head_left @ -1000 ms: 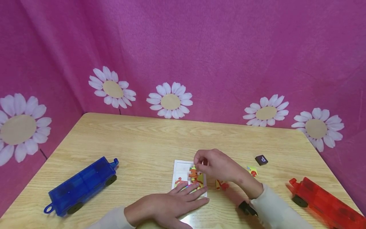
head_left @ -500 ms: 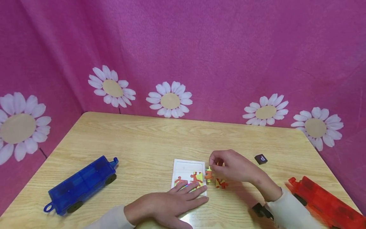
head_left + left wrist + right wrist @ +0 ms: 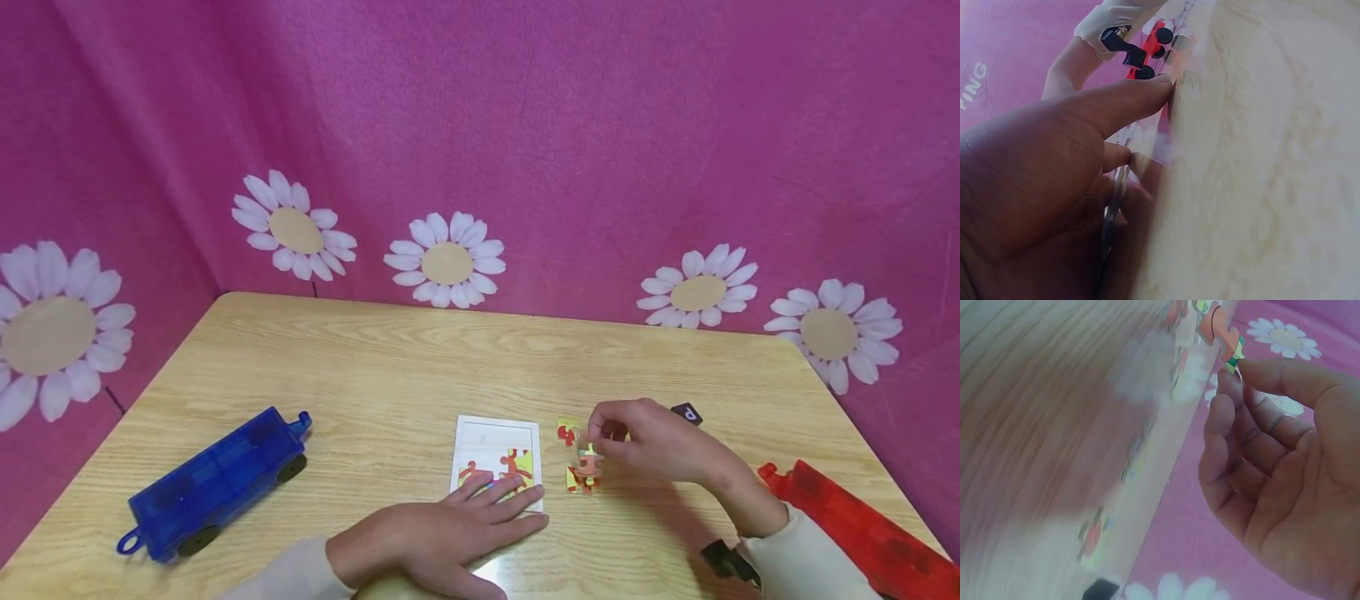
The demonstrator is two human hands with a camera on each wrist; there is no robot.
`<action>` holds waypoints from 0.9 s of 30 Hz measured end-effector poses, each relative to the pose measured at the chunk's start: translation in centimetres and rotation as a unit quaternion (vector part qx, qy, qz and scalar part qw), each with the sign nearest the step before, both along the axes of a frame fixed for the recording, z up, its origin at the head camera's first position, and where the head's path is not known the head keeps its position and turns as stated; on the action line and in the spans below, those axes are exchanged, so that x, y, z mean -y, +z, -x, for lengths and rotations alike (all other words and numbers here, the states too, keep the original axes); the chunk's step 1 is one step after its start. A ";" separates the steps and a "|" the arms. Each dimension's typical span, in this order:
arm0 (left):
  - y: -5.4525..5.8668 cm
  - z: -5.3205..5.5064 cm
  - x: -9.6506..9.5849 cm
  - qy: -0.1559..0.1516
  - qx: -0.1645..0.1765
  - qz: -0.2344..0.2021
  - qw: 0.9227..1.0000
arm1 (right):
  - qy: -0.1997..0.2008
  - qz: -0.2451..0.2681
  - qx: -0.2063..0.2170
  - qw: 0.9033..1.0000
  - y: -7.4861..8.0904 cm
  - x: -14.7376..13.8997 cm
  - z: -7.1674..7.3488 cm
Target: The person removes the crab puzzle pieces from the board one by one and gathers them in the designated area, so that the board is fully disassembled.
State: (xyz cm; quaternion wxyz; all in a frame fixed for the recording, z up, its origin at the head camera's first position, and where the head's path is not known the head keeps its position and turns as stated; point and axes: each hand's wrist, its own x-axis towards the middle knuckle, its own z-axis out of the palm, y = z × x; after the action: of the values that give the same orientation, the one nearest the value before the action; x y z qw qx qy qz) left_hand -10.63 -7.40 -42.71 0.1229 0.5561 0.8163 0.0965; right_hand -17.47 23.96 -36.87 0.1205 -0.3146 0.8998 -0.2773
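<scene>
My left hand [image 3: 442,542] lies flat with spread fingers over the lower part of a white-framed jigsaw tray [image 3: 495,423]. Red and yellow pieces [image 3: 517,467] fill part of the tray's lower half, and the fingers hide some of them. To the right of the tray, my right hand [image 3: 652,437] pinches an orange jigsaw piece [image 3: 1221,332] between thumb and index fingertip. In the head view that piece overlaps a loose red and yellow piece [image 3: 574,480] on the table. Another loose piece, yellow with red [image 3: 567,432], sits by the tray's upper right side.
A blue see-through toy wagon [image 3: 213,483] stands on the left of the wooden table [image 3: 360,358]. At the right is a red wagon [image 3: 855,521]. Behind the right hand shows a black lettered tile [image 3: 686,413]. A pink flowered cloth [image 3: 525,150] hangs behind.
My right hand has moved right, lifting the orange jigsaw piece away from the tray and over the loose pieces. The left hand has stayed in place.
</scene>
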 end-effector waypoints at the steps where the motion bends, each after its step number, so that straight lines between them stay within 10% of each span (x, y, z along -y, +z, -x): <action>1: 0.0 0.0 0.0 0.000 0.001 0.000 1.000 | 0.000 0.000 0.005 1.000 0.0 -0.3 0.0; 27: -0.1 0.0 -0.1 -0.003 -0.025 0.003 1.000 | -0.013 -0.039 0.066 0.997 -1.1 -4.0 0.0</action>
State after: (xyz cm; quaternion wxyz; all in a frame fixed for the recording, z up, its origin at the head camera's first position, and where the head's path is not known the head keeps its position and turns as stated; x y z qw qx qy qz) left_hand -10.58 -7.30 -42.77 0.1041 0.5608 0.8175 0.0799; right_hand -17.43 27.99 -38.02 0.1877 -0.2788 0.9042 -0.2635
